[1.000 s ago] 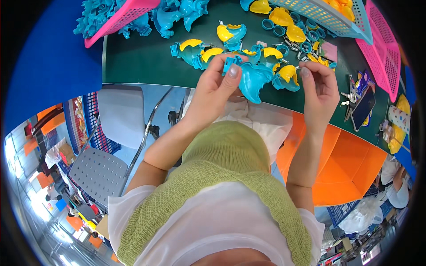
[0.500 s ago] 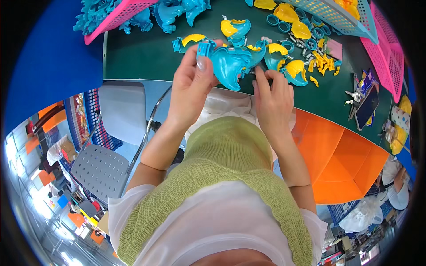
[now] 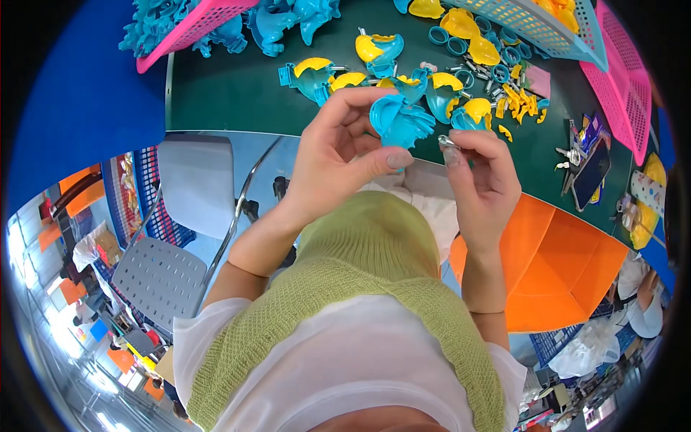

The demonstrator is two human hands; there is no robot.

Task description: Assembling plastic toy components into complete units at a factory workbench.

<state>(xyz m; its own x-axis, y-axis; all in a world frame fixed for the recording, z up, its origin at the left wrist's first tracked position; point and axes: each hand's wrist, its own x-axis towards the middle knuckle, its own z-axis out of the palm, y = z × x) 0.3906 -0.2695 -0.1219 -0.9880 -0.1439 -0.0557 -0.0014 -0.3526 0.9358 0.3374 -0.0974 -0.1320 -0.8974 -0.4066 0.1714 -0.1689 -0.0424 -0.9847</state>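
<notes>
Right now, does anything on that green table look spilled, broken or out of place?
Nothing looks damaged. Teal and yellow toy parts and teal rings lie loose on the green table instead of in baskets. The left hand holds a teal shell; the right hand pinches a small metal piece.

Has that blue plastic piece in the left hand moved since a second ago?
Yes. The blue plastic piece came toward the person's body, off the green table, now at its near edge.

Dark green table top (image 3: 223, 93) along upper frame, blue panel (image 3: 79, 108) at left, grey perforated chair (image 3: 162, 277) beside the table, orange bin (image 3: 554, 266) at right, pale glossy floor at lower left scattered with small orange and blue items, bright even light
</notes>
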